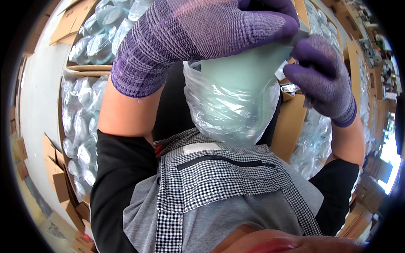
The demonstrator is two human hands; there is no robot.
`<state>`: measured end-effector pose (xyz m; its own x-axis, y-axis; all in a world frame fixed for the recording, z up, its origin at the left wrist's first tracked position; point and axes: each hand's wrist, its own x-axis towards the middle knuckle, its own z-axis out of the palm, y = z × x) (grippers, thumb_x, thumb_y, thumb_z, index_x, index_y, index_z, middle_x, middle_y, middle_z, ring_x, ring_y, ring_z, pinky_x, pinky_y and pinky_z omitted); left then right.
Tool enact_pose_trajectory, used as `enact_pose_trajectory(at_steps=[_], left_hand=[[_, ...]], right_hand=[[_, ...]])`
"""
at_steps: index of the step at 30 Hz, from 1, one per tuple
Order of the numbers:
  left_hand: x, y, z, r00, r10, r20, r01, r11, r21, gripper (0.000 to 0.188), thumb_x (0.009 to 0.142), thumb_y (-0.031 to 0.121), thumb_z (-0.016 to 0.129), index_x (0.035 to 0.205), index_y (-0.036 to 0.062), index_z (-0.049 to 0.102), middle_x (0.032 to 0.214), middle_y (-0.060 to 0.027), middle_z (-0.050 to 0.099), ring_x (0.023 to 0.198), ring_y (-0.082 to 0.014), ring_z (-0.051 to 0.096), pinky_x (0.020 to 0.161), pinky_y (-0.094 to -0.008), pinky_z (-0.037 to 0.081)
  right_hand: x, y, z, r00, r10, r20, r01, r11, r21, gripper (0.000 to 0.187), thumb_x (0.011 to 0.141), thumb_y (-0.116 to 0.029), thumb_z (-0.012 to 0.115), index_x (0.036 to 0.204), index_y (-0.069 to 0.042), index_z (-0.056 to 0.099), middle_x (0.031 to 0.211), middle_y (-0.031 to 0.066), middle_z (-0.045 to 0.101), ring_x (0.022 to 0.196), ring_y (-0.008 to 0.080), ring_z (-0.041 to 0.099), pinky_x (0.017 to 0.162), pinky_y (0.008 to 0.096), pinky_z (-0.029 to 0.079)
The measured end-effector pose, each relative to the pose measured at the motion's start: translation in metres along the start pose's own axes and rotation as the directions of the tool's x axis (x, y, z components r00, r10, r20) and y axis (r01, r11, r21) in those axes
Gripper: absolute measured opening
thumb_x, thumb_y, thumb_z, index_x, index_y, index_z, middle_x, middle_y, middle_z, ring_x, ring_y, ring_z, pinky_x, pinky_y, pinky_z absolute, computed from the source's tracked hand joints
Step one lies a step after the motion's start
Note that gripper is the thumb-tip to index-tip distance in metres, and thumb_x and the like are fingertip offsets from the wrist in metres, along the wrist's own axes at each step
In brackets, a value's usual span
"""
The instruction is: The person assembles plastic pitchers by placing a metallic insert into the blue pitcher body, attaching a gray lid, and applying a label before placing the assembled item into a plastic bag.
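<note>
A pale green, smooth, rounded piece [240, 84] stands close to my chest, its lower part wrapped in a clear plastic bag [236, 114]. My left hand [219, 27], in a purple knit glove with coated fingers, is closed over its upper part and hides the top. On the other side my right hand [322, 78], gloved alike, is raised just beside the piece. Its fingers are curled toward the thumb; what they hold, if anything, I cannot make out. A small white tag-like bit [281, 71] shows between the piece and my right fingertips.
Cardboard boxes full of plastic-wrapped pale pieces stand at left [82, 122], upper left [105, 31] and right [316, 139]. Open cardboard flaps [55, 168] stick out at far left. Stacked cartons [369, 192] are at far right. A checked apron [228, 181] covers my chest.
</note>
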<state>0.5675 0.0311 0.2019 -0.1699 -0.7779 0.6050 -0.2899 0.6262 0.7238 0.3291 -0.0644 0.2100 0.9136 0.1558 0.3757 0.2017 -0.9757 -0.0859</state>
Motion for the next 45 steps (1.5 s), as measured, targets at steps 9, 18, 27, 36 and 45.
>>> enact_pose_trajectory(at_steps=[9, 18, 27, 36, 45], left_hand=[[0.005, -0.019, 0.004, 0.995, -0.084, -0.051, 0.073, 0.979, -0.188, 0.018, 0.083, 0.018, 0.076, 0.091, 0.0024, 0.077, 0.077, -0.0066, 0.069, 0.069, -0.015, 0.064, 0.063, -0.0288, 0.05], [0.004, -0.043, 0.008, 0.99, -0.009, -0.14, -0.001, 0.998, -0.067, 0.018, 0.073, 0.01, 0.075, 0.086, -0.0022, 0.077, 0.075, -0.011, 0.069, 0.069, -0.0187, 0.065, 0.063, -0.0296, 0.049], [-0.009, -0.053, -0.043, 0.992, -0.021, 0.126, -0.01, 0.97, 0.243, 0.039, 0.09, 0.021, 0.061, 0.115, -0.0081, 0.066, 0.109, -0.0246, 0.066, 0.102, -0.0342, 0.065, 0.087, -0.0416, 0.051], [0.021, -0.041, -0.009, 0.97, 0.114, 0.217, -0.14, 0.984, 0.107, 0.03, 0.081, 0.02, 0.057, 0.086, -0.0073, 0.069, 0.082, -0.0202, 0.066, 0.076, -0.0288, 0.062, 0.07, -0.0378, 0.048], [0.06, -0.116, -0.05, 0.98, -0.149, 0.131, 0.19, 0.892, -0.41, 0.048, 0.099, 0.038, 0.047, 0.093, -0.0052, 0.067, 0.088, -0.0167, 0.069, 0.078, -0.0197, 0.064, 0.069, -0.0293, 0.049]], right_hand=[[-0.02, 0.006, -0.005, 0.998, -0.01, 0.068, 0.005, 0.997, 0.072, 0.03, 0.065, -0.009, 0.077, 0.094, -0.004, 0.07, 0.092, 0.01, 0.063, 0.077, 0.0305, 0.062, 0.07, 0.043, 0.05], [-0.108, 0.056, 0.031, 0.343, 0.93, 0.133, -0.648, 0.132, 0.751, 0.024, 0.083, -0.023, 0.072, 0.098, -0.005, 0.066, 0.088, 0.0011, 0.062, 0.071, 0.0103, 0.053, 0.065, 0.0275, 0.045], [-0.267, 0.15, 0.191, -0.01, 0.946, 0.324, -0.543, 0.266, -0.796, 0.024, 0.094, -0.023, 0.059, 0.11, -0.01, 0.071, 0.095, 0.0128, 0.073, 0.096, 0.029, 0.072, 0.073, 0.0398, 0.057], [-0.274, 0.193, 0.135, 0.031, 0.996, 0.086, -0.994, 0.04, -0.099, 0.038, 0.081, -0.036, 0.076, 0.1, -0.006, 0.063, 0.089, 0.0133, 0.071, 0.081, 0.0279, 0.07, 0.072, 0.0392, 0.055], [-0.073, 0.306, 0.226, 0.132, 0.98, 0.151, -0.814, 0.02, 0.58, 0.08, 0.076, -0.069, 0.072, 0.116, 0.001, 0.07, 0.096, 0.0164, 0.071, 0.082, 0.0266, 0.068, 0.078, 0.0405, 0.056]])
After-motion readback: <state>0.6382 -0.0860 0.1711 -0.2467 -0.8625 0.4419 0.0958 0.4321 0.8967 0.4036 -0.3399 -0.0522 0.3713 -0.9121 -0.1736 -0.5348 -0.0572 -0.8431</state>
